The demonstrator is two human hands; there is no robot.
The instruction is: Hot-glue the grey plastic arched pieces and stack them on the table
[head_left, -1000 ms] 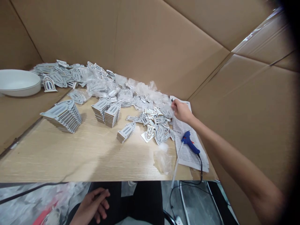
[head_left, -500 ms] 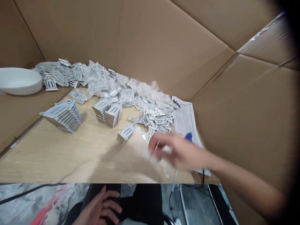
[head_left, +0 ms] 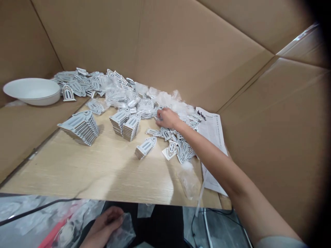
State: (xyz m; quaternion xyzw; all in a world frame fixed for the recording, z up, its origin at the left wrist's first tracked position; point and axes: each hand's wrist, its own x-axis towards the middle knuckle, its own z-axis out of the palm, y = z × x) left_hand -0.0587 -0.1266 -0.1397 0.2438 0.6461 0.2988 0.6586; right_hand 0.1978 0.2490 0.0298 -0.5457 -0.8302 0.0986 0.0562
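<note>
Standing on one desk (head_left: 85,172): four stacks (head_left: 81,125); left hand (head_left: 106,224) nearly closed, gripping one bag (head_left: 124,234); right hand (head_left: 167,118) curled, hold unclear.

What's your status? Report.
Left hand holds clear plastic bag. Right hand at clear-bagged grey arched pieces, grip unclear. Right forearm hides some loose grey pieces.

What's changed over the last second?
The right hand came back from the newspaper's far end toward the person, then reached out again, farther left, to the bagged pieces; its grip is unclear. The left hand, which looked empty, now holds a clear bag. The right arm now hides the glue gun. The stacked pieces and white bowl stayed put.
</note>
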